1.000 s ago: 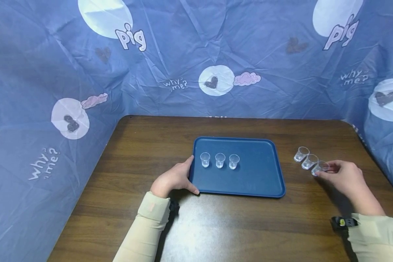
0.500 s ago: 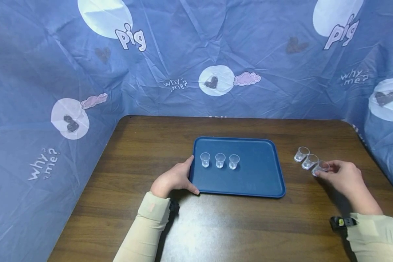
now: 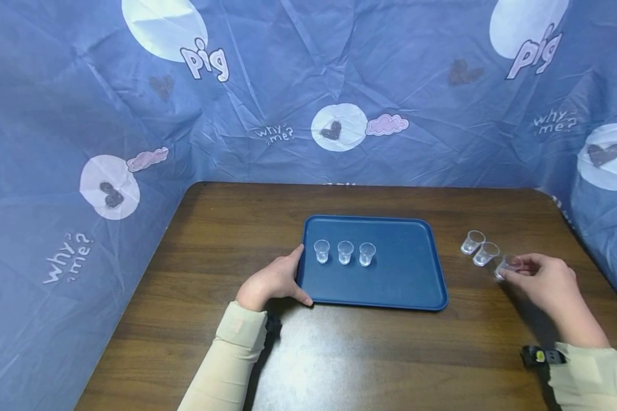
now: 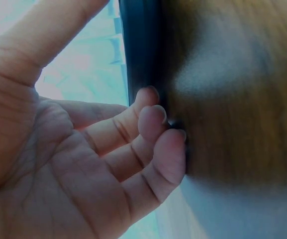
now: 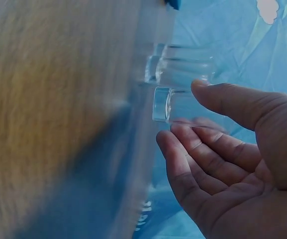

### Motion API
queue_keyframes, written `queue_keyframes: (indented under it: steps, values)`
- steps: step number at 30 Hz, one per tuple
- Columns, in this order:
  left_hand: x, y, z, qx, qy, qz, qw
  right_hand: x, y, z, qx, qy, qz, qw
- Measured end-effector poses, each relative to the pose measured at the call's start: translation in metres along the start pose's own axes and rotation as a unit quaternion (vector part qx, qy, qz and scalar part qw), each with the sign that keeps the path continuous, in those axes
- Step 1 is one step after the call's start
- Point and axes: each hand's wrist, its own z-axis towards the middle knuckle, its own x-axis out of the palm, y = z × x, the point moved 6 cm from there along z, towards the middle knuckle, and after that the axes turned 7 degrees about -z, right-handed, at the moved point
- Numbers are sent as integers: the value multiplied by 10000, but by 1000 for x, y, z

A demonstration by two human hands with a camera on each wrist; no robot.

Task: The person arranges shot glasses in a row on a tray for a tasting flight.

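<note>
Three clear cups (image 3: 345, 252) stand upright in a row on the left half of the blue tray (image 3: 406, 268), near but apart, their mouths facing up. Your left hand (image 3: 273, 282) rests against the tray's left side with thumb and index finger spread wide, the thumb at the near left corner and the index fingertip farther along that edge; the left wrist view shows your other fingers lightly bent, their tips close to the rim. Your right hand (image 3: 547, 285) is over the right part of the brown wooden table (image 3: 226, 228), pinching another clear cup (image 3: 504, 268) between thumb and fingers, which are parted only by the cup's own breadth. Its base is close to the wood, but you cannot tell from these views whether it touches. Two more clear cups (image 3: 485, 254) stand on the table to the right of the tray, just beside each other in a line slanting away from you, and the one you hold is near the closer end of that line. You have pale sleeves (image 3: 231, 342) on both arms and a dark band (image 3: 542, 357) at your right wrist. Behind the table hangs a creased blue cloth (image 3: 267, 85) printed with hearts, pink clouds and the word "pig".
</note>
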Motion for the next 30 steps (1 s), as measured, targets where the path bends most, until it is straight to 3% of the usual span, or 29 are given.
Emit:
queue_keyframes:
  steps: [14, 26, 30]
  values:
    - [0, 0, -1, 46, 8, 29, 10000, -14, 28, -6, -350, -312, 145, 9988]
    - [0, -1, -1, 27, 36, 22, 10000, -12, 47, -4, -590, -534, 338, 9963]
    - [0, 0, -1, 5, 39, 9, 10000, -9, 57, -4, -576, -439, 388, 9966]
